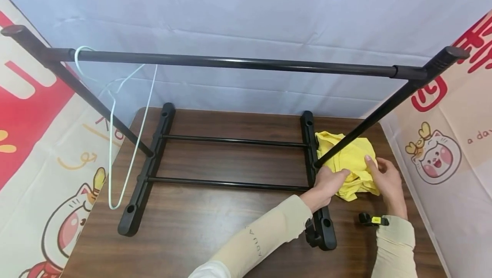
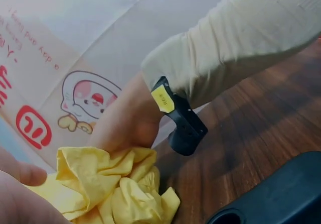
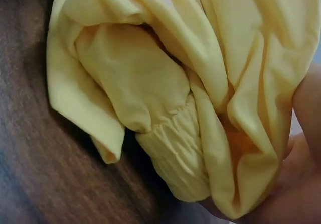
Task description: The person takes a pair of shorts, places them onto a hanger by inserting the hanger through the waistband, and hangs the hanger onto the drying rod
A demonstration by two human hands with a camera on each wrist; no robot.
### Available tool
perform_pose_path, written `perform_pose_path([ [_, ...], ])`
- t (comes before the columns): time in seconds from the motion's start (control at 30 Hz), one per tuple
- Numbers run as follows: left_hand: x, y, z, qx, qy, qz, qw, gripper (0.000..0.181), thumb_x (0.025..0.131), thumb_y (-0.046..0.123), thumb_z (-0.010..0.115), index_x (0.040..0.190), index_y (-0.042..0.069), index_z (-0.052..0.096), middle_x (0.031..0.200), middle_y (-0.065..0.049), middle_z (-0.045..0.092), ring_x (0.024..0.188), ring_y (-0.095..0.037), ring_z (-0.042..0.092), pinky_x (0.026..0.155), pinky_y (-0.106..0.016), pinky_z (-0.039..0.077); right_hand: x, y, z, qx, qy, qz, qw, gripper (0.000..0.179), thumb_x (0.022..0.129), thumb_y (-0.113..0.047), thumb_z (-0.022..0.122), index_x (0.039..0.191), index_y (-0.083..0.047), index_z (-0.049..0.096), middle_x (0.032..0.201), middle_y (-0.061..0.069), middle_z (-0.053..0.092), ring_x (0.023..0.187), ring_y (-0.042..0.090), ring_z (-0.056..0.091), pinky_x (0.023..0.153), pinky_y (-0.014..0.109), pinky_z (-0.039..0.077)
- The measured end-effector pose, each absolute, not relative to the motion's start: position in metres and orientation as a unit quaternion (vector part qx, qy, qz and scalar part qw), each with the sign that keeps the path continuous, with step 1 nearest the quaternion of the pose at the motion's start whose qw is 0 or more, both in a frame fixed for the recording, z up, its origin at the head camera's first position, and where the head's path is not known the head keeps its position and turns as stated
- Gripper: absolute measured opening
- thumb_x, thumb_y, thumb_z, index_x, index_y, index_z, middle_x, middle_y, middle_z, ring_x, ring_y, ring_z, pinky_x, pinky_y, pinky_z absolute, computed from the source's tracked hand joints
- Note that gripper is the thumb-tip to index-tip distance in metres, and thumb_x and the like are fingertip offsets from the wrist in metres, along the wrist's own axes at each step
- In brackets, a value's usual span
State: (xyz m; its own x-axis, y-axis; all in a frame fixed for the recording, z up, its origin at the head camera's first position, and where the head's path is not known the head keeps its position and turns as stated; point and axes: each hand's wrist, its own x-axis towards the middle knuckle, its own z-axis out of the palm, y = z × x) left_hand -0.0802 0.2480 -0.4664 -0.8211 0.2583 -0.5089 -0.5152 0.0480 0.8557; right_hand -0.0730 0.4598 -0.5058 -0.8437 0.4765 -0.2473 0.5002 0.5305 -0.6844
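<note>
Fingers of the right hand grip the yellow garment bunched on the table toward four o'clock, those of the left hand are too hidden to tell, and little looks done: garment unspread, hanger at nine o'clock bare on the rack.

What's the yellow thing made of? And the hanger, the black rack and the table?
Yellow thing: soft, dull cloth; it crumples into folds and one edge is gathered.
Hanger: smooth, maybe plastic or coated wire; it's thin and evenly pale.
Rack: perhaps painted metal, since shiny streaks run along its bars.
Table: brown grain looks like wood, but could be printed.
</note>
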Motion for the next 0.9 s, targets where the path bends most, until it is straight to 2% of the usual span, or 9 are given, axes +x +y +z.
perform_pose_path([
  [0.13, -0.082, 0.255, -0.469, -0.101, 0.67, 0.674, 0.295, 0.063, 0.093, 0.04, 0.078, 0.14, 0.007, 0.054, 0.131, -0.004, 0.063, 0.116, -0.016, 0.062, 0.101, -0.038, 0.053, -0.07, 0.46, -0.508, 0.289, 0.866, -0.408, 0.017, 0.097, 0.103, -0.067, 0.044, 0.163, 0.006, 0.023, 0.162, 0.038, 0.034, 0.142, 0.048, 0.04, 0.1, 0.055, 0.045],
  [0.23, -0.083, 0.26, -0.472, -0.107, 0.679, 0.658, 0.309, 0.093, 0.091, 0.048, 0.078, 0.161, 0.005, 0.034, 0.157, -0.01, 0.05, 0.141, -0.024, 0.055, 0.115, -0.046, 0.048, -0.069, 0.459, -0.509, 0.299, 0.855, -0.423, 0.021, 0.1, 0.102, -0.069, 0.043, 0.164, 0.006, 0.02, 0.165, 0.037, 0.028, 0.147, 0.05, 0.035, 0.111, 0.064, 0.038],
  [0.33, -0.083, 0.264, -0.475, -0.115, 0.686, 0.643, 0.32, 0.109, 0.089, 0.053, 0.079, 0.167, 0.005, 0.019, 0.164, -0.014, 0.044, 0.148, -0.03, 0.05, 0.117, -0.051, 0.046, -0.068, 0.457, -0.511, 0.311, 0.844, -0.437, 0.021, 0.101, 0.101, -0.071, 0.044, 0.164, 0.005, 0.021, 0.167, 0.034, 0.028, 0.145, 0.046, 0.037, 0.106, 0.056, 0.043],
  [0.47, -0.085, 0.266, -0.48, -0.119, 0.675, 0.651, 0.326, 0.114, 0.089, 0.055, 0.079, 0.167, 0.005, 0.013, 0.16, -0.017, 0.048, 0.135, -0.032, 0.062, 0.11, -0.051, 0.052, -0.067, 0.456, -0.512, 0.326, 0.833, -0.446, 0.021, 0.103, 0.099, -0.073, 0.046, 0.162, 0.005, 0.027, 0.16, 0.029, 0.039, 0.118, 0.028, 0.052, 0.082, 0.027, 0.046],
  [0.57, -0.086, 0.266, -0.483, -0.113, 0.662, 0.661, 0.336, 0.114, 0.09, 0.054, 0.079, 0.168, 0.005, 0.01, 0.159, -0.017, 0.048, 0.119, -0.026, 0.07, 0.1, -0.046, 0.059, -0.067, 0.456, -0.51, 0.345, 0.817, -0.46, 0.03, 0.101, 0.096, -0.075, 0.049, 0.157, 0.004, 0.035, 0.137, 0.021, 0.053, 0.092, 0.014, 0.056, 0.067, 0.023, 0.049],
  [0.63, -0.086, 0.267, -0.485, -0.11, 0.655, 0.665, 0.341, 0.113, 0.091, 0.049, 0.079, 0.168, 0.006, 0.01, 0.159, -0.016, 0.047, 0.108, -0.021, 0.072, 0.093, -0.043, 0.062, -0.065, 0.455, -0.509, 0.361, 0.805, -0.469, 0.035, 0.098, 0.095, -0.075, 0.052, 0.152, 0.003, 0.039, 0.123, 0.011, 0.054, 0.082, 0.008, 0.054, 0.064, 0.024, 0.051],
  [0.7, -0.085, 0.267, -0.487, -0.11, 0.654, 0.666, 0.342, 0.111, 0.09, 0.043, 0.081, 0.168, 0.006, 0.009, 0.155, -0.016, 0.049, 0.095, -0.018, 0.072, 0.089, -0.043, 0.062, -0.064, 0.454, -0.508, 0.377, 0.795, -0.474, 0.033, 0.094, 0.094, -0.075, 0.055, 0.148, 0.0, 0.042, 0.116, 0.005, 0.051, 0.079, 0.006, 0.054, 0.063, 0.025, 0.052],
  [0.8, -0.084, 0.268, -0.487, -0.115, 0.649, 0.672, 0.338, 0.11, 0.089, 0.031, 0.083, 0.168, 0.006, 0.01, 0.144, -0.015, 0.057, 0.077, -0.016, 0.065, 0.086, -0.044, 0.062, -0.059, 0.452, -0.506, 0.39, 0.786, -0.479, 0.021, 0.093, 0.093, -0.074, 0.059, 0.148, 0.0, 0.043, 0.118, 0.004, 0.05, 0.081, 0.006, 0.053, 0.064, 0.023, 0.052],
  [0.9, -0.083, 0.267, -0.485, -0.122, 0.648, 0.67, 0.34, 0.11, 0.087, 0.025, 0.085, 0.168, 0.007, 0.012, 0.135, -0.013, 0.06, 0.069, -0.014, 0.059, 0.084, -0.042, 0.062, -0.052, 0.449, -0.502, 0.396, 0.775, -0.493, 0.007, 0.087, 0.092, -0.072, 0.062, 0.145, -0.004, 0.047, 0.113, -0.002, 0.053, 0.08, 0.003, 0.055, 0.064, 0.022, 0.053],
])
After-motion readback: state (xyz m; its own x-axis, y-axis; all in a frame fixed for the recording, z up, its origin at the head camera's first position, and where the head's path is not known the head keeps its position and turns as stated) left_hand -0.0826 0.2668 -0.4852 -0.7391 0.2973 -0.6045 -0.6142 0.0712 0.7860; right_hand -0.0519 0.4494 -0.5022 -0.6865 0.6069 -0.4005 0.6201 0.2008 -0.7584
